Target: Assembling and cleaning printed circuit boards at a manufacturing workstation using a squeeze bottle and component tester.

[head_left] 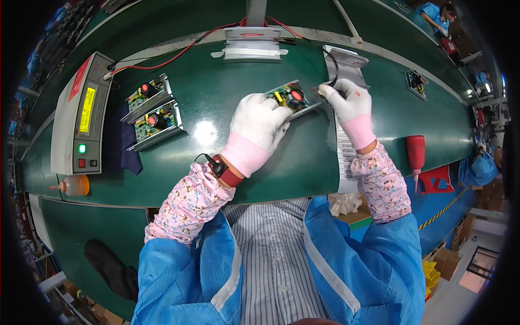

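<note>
My left hand (257, 122), in a white glove with a pink cuff, is closed on the near left edge of a circuit board (292, 97) with a metal side plate. Yellow parts and a round black part with a red top show on the board. Just right of it my right hand (352, 105), gloved the same way, pinches the end of a black lead (336, 67) between thumb and forefinger. The lead's tip points towards the board; whether they touch I cannot tell. The glove hides part of the board.
Left stands a tester (81, 116) with a lit yellow display and green light, beside two circuit boards (154, 114) and an orange bottle (76, 186). Metal brackets (254, 46) line the back. Right are another board (416, 84), a red bottle (415, 151) and a printed paper strip (345, 157).
</note>
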### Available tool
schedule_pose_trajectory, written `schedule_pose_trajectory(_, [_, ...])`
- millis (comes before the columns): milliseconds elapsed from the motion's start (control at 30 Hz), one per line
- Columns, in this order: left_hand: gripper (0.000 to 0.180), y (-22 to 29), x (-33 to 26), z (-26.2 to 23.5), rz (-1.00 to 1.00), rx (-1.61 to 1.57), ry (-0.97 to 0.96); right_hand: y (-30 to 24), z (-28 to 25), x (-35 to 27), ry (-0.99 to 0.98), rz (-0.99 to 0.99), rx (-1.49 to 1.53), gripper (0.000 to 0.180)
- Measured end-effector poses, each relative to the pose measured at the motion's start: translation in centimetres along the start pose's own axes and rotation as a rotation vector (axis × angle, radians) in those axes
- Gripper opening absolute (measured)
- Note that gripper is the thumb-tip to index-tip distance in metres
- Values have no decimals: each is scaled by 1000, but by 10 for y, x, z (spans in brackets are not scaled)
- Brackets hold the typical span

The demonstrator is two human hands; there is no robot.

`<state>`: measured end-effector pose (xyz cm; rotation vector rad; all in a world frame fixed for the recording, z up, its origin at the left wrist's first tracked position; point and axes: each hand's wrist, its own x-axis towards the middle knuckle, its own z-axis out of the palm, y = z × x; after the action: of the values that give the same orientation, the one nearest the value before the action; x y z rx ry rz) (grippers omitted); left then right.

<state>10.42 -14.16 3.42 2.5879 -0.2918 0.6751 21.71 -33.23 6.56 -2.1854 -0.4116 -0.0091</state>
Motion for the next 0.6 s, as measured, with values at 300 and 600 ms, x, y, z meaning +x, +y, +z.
schedule_pose_trajectory(300, [21, 1, 1, 6, -41, -63, 40, 12, 16, -2, -27, -89, -104, 27])
schedule_pose_trajectory(600, [16, 2, 1, 6, -29, -11, 45, -11, 14, 2, -113, -128, -338, 23])
